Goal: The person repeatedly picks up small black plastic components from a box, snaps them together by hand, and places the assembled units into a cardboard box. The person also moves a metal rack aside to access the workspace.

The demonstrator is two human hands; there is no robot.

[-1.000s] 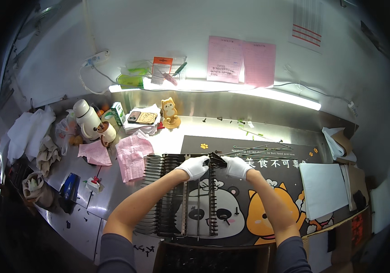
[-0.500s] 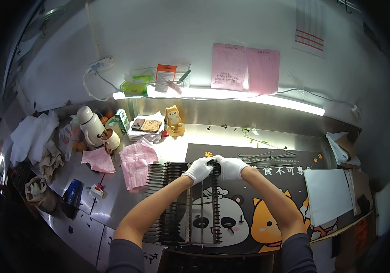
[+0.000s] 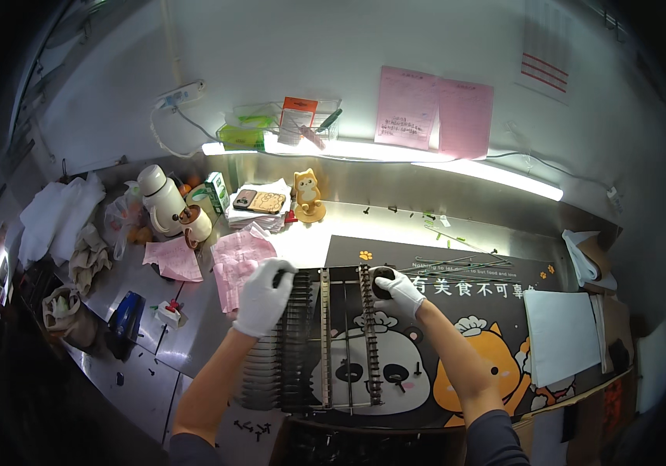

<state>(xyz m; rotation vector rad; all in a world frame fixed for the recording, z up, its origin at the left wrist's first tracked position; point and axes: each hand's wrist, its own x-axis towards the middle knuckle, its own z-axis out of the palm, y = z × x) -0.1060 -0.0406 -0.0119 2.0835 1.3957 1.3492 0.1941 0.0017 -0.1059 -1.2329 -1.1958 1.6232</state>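
Note:
A frame of toothed strips and thin rods lies on the printed mat (image 3: 457,342). Its left side carries many dark, blade-like pieces (image 3: 259,377) in a row; a dark toothed strip (image 3: 372,365) runs down its right side, a pale strip (image 3: 325,342) between them. My left hand (image 3: 261,301), in a white glove, is over the top left of the blades with its fingers curled at a dark spot. My right hand (image 3: 399,293), also gloved, is beside the top of the right strip, fingers curled round a small dark thing I cannot make out.
Thin rods (image 3: 457,266) lie beyond my right hand. White sheets (image 3: 564,334) are at the right. Behind stand a cat figurine (image 3: 308,194), papers with a phone (image 3: 248,200), a mug (image 3: 195,224) and a flask (image 3: 161,198). Pink paper (image 3: 241,260) lies left of the frame.
My hands were together at the top of the right strip and have parted. The left has moved left over the blades; the right has shifted slightly right of the strip. The view has tilted a little.

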